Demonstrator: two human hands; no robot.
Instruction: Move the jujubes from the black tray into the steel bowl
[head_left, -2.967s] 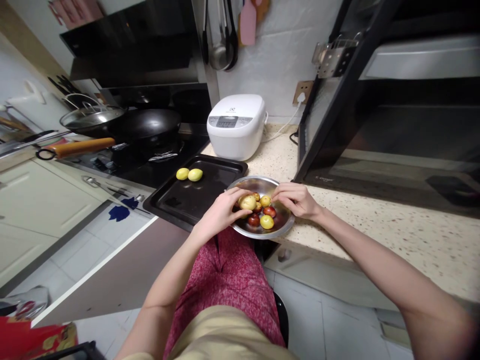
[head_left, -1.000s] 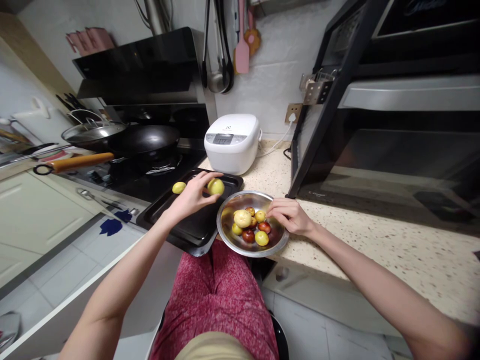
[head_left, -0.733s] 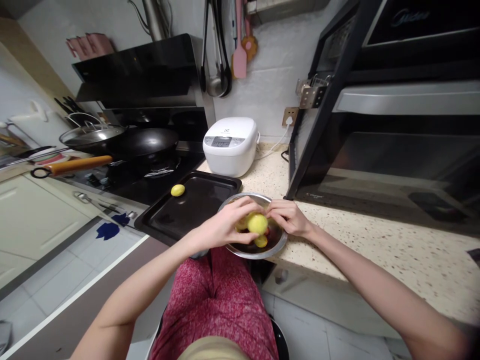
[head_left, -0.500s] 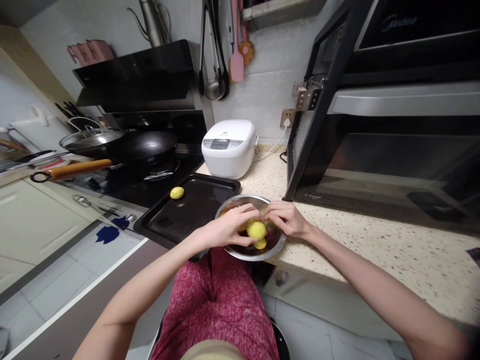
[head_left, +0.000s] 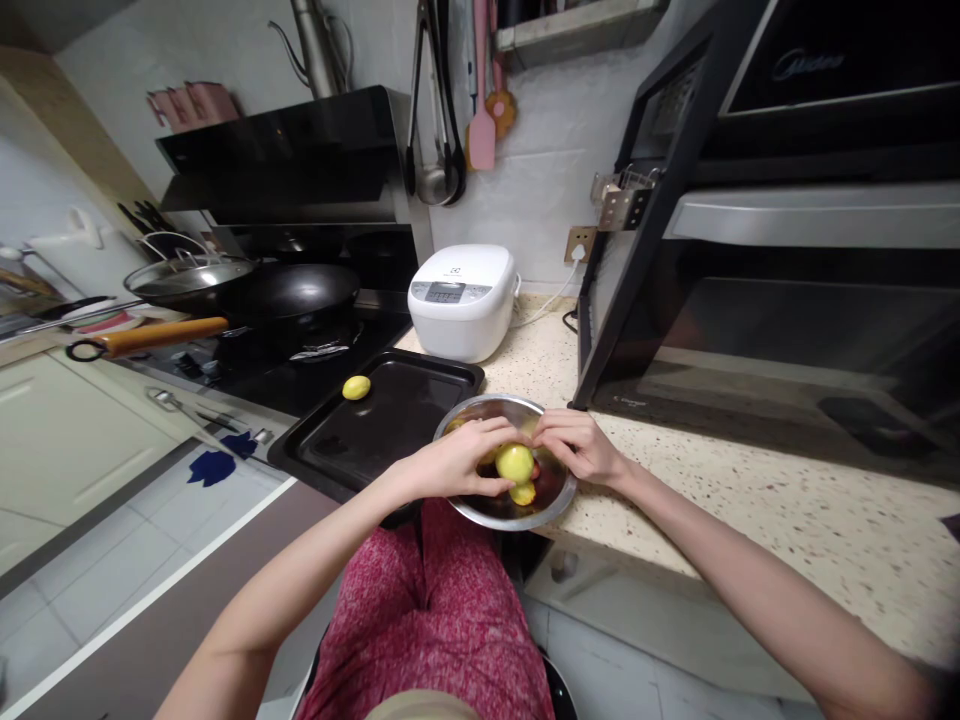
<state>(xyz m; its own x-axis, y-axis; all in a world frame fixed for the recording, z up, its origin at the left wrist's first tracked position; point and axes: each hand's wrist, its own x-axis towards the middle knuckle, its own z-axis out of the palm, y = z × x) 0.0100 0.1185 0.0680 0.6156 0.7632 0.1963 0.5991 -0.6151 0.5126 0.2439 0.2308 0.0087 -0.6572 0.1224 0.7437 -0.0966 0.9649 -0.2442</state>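
My left hand curls around a yellow lemon, thumb below and fingers over the top, above a round metal bowl. The fingers of my right hand are pinched together at the lemon's far right side; what lies between them is too small to make out. Just under the lemon shows a smaller yellow piece, perhaps peel. Something reddish and more yellow sit in the bowl, partly covered by my hands. Another lemon lies on the black baking tray left of the bowl.
A white rice cooker stands behind the bowl on the speckled counter. To the right is a large black oven. On the stove at left sits a wok with its wooden handle jutting toward me.
Both hands stay at the lemon over the bowl with almost the same grip. The whole view has shifted slightly.
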